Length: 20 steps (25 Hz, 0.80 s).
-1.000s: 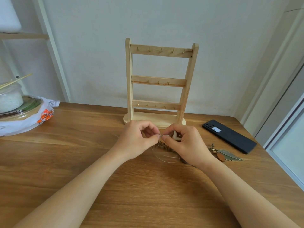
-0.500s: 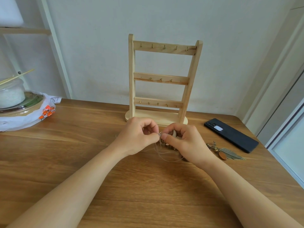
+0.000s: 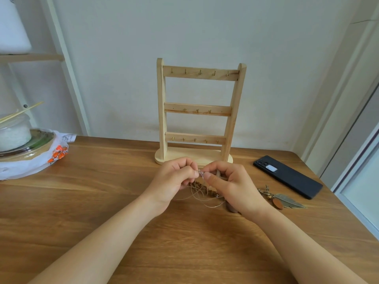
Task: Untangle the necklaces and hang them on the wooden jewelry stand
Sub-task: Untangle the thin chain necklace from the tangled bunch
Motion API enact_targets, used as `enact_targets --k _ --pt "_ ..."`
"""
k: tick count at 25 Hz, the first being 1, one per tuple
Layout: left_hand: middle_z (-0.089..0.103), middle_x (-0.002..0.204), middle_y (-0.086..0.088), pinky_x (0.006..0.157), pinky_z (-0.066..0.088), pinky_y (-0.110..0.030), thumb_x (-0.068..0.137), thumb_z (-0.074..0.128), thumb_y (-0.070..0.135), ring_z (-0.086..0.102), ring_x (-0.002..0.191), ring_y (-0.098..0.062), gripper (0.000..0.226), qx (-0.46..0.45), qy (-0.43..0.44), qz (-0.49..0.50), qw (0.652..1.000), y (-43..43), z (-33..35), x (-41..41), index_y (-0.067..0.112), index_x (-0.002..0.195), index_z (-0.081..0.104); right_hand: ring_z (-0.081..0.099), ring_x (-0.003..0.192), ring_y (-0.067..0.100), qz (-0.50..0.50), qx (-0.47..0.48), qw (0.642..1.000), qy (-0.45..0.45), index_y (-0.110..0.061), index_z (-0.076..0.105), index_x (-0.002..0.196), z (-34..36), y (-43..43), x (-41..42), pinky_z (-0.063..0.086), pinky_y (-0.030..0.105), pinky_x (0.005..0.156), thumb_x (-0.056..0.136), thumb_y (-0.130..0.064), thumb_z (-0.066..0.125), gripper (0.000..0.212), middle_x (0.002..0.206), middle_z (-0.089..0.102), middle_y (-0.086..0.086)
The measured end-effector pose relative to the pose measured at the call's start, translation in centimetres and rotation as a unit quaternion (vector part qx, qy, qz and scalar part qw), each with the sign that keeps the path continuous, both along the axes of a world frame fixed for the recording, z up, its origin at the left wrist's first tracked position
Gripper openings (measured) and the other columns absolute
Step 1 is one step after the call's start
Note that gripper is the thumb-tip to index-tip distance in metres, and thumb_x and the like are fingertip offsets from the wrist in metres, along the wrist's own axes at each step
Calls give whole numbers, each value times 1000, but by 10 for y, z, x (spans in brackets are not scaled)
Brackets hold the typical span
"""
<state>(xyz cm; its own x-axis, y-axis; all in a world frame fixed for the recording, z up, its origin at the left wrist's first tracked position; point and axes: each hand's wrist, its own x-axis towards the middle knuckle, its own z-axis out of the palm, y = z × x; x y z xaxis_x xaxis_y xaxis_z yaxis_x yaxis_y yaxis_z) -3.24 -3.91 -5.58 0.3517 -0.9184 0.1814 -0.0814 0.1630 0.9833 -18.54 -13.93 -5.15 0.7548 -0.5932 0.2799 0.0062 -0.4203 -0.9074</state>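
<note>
A wooden jewelry stand [image 3: 197, 111] with three bars of small brass hooks stands at the back of the table; nothing hangs on it. In front of its base, my left hand [image 3: 174, 178] and my right hand [image 3: 229, 185] meet over a tangle of necklaces [image 3: 202, 193] made of thin tan cords and a brown beaded strand. Both hands pinch the same small knot between thumb and fingers, just above the table. Loose loops of cord trail down onto the wood below. My right hand hides part of the tangle, and a brown pendant [image 3: 232, 208] shows under it.
A black phone [image 3: 287, 176] lies at the right. Beside my right wrist lies a metal feather charm with a brown tag [image 3: 284, 200]. At the far left a jar with chopsticks [image 3: 14, 130] sits on bagged plates [image 3: 30, 158]. The table edge runs down the right side.
My view has tilted down slightly, so the stand sits lower in frame. Both hands stay together on the knot, lifted a little, with more cord now hanging loose below them.
</note>
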Motion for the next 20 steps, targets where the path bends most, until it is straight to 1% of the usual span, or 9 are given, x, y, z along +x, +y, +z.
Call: enact_targets --k 4,6,8,10,11,13,16,18,20 --pt "41 59 5 54 32 -17 90 55 1 37 57 -8 25 13 -64 21 998 -2 -2 0 14 69 57 34 42 4 -27 -17 999 9 -9 72 93 0 -1 0 30 15 42 97 -14 65 10 59 46 7" --pt "41 59 5 54 31 -17 91 54 0 37 56 -8 25 19 -75 42 996 -3 -2 0 14 70 57 36 44 4 -31 -27 999 14 -11 73 92 -2 -2 1 33 16 46 96 -14 65 9 60 50 3" --pt "43 58 8 53 31 -18 90 54 2 38 56 -6 29 27 -42 65 997 -3 -2 -1 18 66 57 42 49 9 -8 -43 999 28 -10 74 90 -2 0 2 37 19 52 96 -12 66 10 60 55 1" --pt "42 58 9 52 30 -19 89 52 2 38 57 -6 34 32 0 54 998 -3 -3 -3 24 63 57 46 54 21 11 -65 997 47 -12 75 89 -3 -1 3 40 26 57 95 -13 67 10 64 61 10" --pt "42 59 8 51 29 -19 89 50 2 37 57 -6 34 36 10 35 999 -3 -3 -4 24 63 57 45 53 19 8 -69 996 49 -11 75 89 -2 -1 3 39 26 56 95 -13 67 10 64 61 12" --pt "40 60 6 52 29 -19 90 48 2 36 57 -7 30 51 -17 2 999 -3 -3 -4 21 67 54 40 46 7 -13 -54 998 41 -10 74 89 -1 -3 0 34 20 47 95 -12 66 10 60 54 8" --pt "39 60 7 53 30 -18 92 47 4 36 56 -6 24 81 -101 -6 992 -4 -5 -1 15 70 49 35 40 5 -29 -28 999 25 -8 74 91 1 -5 -2 30 17 40 95 -11 65 10 57 50 2" --pt "42 61 5 54 31 -16 88 51 12 38 57 -6 20 82 -111 -3 990 -3 -7 1 16 68 49 36 35 5 -23 -28 999 32 -6 73 93 1 -4 -3 30 15 36 96 -10 64 10 53 51 -8" --pt "49 64 3 53 35 -15 77 54 21 44 59 -4 11 53 -107 20 993 -2 -6 3 16 68 53 39 35 4 -22 -34 998 40 -5 73 94 0 -4 -3 31 12 36 96 -8 64 10 54 54 -11"
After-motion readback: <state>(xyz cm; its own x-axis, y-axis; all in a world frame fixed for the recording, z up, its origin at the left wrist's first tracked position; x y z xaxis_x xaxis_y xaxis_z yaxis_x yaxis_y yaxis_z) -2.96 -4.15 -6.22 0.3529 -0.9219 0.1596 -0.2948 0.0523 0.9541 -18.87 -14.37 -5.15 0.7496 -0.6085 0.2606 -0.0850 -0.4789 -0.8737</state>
